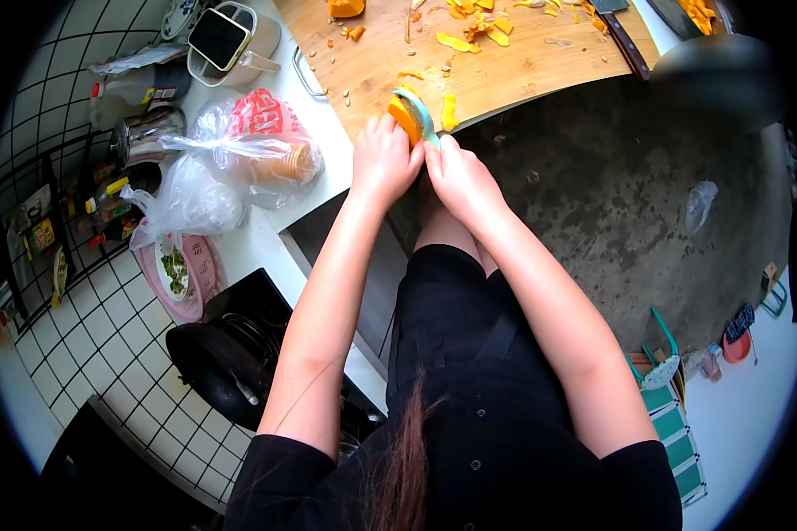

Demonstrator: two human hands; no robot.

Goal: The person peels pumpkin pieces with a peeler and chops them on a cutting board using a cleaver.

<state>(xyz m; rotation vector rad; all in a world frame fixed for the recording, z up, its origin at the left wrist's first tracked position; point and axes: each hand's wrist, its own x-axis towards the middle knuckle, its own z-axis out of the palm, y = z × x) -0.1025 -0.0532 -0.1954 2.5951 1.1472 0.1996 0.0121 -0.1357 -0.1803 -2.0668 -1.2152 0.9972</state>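
Observation:
My left hand is closed around an orange piece of pumpkin, held over the front edge of the wooden cutting board. In my right hand is a pale blue peeler, its curved head against the pumpkin piece. The blade is too small to make out. A strip of peel lies on the board just beyond my right hand. More peel and scattered seeds are spread farther back, beside another pumpkin chunk.
A knife lies at the board's right side, near a container of orange pieces. On the left counter are tied plastic bags, a phone on a clear container, a pink basket and a black wok.

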